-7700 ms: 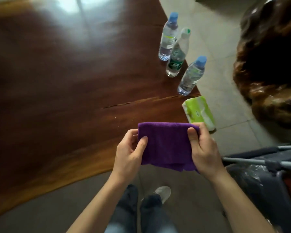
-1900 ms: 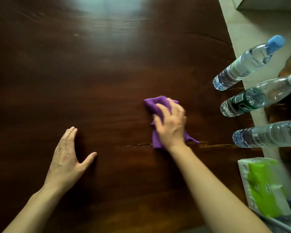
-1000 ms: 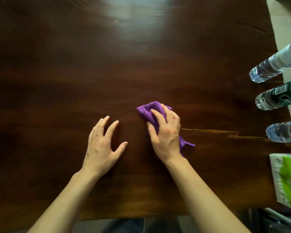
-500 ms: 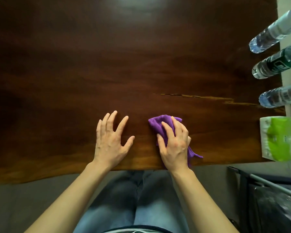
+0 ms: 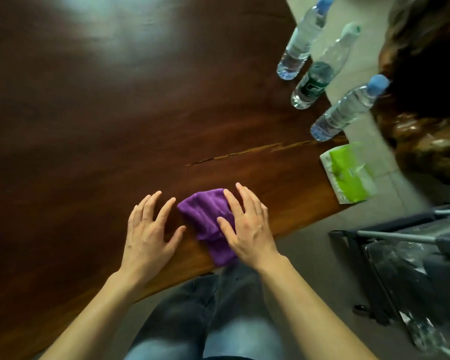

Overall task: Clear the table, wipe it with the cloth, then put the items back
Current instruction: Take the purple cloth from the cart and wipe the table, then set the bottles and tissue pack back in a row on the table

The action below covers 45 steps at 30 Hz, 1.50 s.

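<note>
A purple cloth point(image 5: 205, 214) lies crumpled on the dark wooden table point(image 5: 89, 126), close to the near edge, with one end hanging over it. My right hand point(image 5: 247, 227) presses flat on the cloth's right side. My left hand point(image 5: 148, 235) rests flat on the bare wood just left of the cloth, fingers spread, holding nothing. Three water bottles stand along the table's right edge: a blue-capped one point(image 5: 300, 42), a green-labelled one point(image 5: 320, 74) and another blue-capped one point(image 5: 346, 113). A green and white tissue pack point(image 5: 348, 172) lies at the near right corner.
A long crack point(image 5: 244, 153) runs through the wood between the cloth and the bottles. A dark cart with a metal bar point(image 5: 413, 255) stands on the floor at the right. A glossy carved wooden block point(image 5: 426, 74) sits beyond the table's right edge.
The cloth and my right hand have come back from mid-table to the near edge. My left hand has closed in beside the cloth. The view has swung left, so the bottles show in full.
</note>
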Tool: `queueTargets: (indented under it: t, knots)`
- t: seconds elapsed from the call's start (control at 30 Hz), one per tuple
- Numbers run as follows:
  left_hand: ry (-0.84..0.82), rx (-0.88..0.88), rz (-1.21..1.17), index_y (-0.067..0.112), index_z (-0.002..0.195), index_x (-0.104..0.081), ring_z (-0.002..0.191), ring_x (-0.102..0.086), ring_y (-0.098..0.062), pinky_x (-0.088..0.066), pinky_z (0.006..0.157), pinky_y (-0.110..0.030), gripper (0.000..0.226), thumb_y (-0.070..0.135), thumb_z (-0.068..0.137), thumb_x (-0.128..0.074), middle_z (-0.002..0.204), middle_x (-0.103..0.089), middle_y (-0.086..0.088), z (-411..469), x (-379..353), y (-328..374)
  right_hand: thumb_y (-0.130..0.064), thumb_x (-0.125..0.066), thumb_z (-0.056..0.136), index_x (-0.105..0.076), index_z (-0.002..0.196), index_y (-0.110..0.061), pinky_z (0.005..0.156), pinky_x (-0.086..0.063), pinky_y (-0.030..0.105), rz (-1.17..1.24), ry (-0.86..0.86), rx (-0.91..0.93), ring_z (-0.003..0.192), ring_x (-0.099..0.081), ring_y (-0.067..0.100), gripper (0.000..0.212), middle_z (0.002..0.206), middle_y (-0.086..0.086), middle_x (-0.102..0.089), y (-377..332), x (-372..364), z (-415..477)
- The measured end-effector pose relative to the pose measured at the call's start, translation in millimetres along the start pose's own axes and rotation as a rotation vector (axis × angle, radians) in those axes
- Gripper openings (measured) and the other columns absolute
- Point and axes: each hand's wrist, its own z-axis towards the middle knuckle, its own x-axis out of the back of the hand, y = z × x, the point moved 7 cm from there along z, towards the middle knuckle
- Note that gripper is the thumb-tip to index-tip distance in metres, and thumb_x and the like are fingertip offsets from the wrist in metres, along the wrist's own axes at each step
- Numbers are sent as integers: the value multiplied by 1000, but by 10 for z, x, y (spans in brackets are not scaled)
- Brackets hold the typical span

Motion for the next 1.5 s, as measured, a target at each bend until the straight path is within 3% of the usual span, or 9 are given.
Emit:
queueTargets:
  t: [0.2, 0.47, 0.63, 0.73, 0.97, 1.13, 1.27, 1.5]
  knots:
    - [0, -268, -130, 16, 146, -51, 141, -46, -29, -45, 111, -48, 62, 37, 91, -70, 154, -48, -7, 517, -18, 1033, -36, -57, 96, -49, 145, -16, 113, -38, 39, 48, 283, -175, 140, -40, 23, 54, 151, 9, -47, 714, 820, -206]
    - [0, -459, -183, 13, 146, -47, 136, -52, -28, -49, 109, -46, 63, 38, 93, -69, 150, -52, -10, 1255, -49, 2295, -33, -65, 92, -49, 141, -10, 109, -38, 41, -28, 569, -412, 132, -45, 28, 56, 145, 16, -51, 1626, 1675, -362]
    - [-12, -443, -218, 10, 156, -32, 145, -41, -29, -37, 116, -39, 84, 38, 89, -74, 160, -39, -12, 1745, -122, 2821, -49, -73, 82, -34, 151, -8, 111, -38, 51, -65, 451, -573, 141, -39, 37, 88, 155, 20, -38, 2154, 1741, -111]
    - [-36, -414, -313, 10, 157, -28, 148, -37, -25, -33, 120, -36, 93, 39, 85, -78, 161, -36, -10, 1992, -219, 3056, -59, -74, 79, -23, 155, -11, 117, -31, 51, -38, 340, -634, 147, -31, 37, 104, 161, 20, -29, 2421, 1642, 81]
    - [-92, -316, -558, 8, 156, -28, 145, -40, -24, -38, 117, -45, 102, 32, 77, -87, 158, -37, -10, 2409, -529, 3370, -72, -72, 73, -12, 159, -14, 120, -26, 48, -9, 164, -674, 150, -26, 35, 120, 163, 15, -26, 2837, 1353, 339]
    - [-52, -262, -637, 16, 149, -41, 133, -50, -14, -44, 111, -37, 90, 30, 73, -88, 144, -53, 1, 2575, -637, 3513, -72, -72, 73, -11, 159, -17, 118, -31, 49, 16, 74, -666, 147, -29, 31, 119, 162, 9, -28, 2924, 1203, 386]
    - [-31, -234, -653, 16, 144, -47, 126, -57, -18, -50, 104, -45, 80, 26, 75, -86, 137, -60, -1, 2637, -696, 3550, -66, -73, 77, -16, 158, -16, 115, -36, 47, 15, 82, -629, 141, -38, 29, 111, 156, 9, -38, 2931, 1208, 395]
    - [153, -186, -590, 22, 119, -63, 94, -71, -20, -57, 79, -40, 56, 36, 70, -85, 106, -75, 3, 2571, -543, 3467, -61, -76, 76, -36, 152, -15, 105, -43, 46, 89, 128, -592, 127, -53, 34, 98, 141, 11, -55, 2975, 1265, 420]
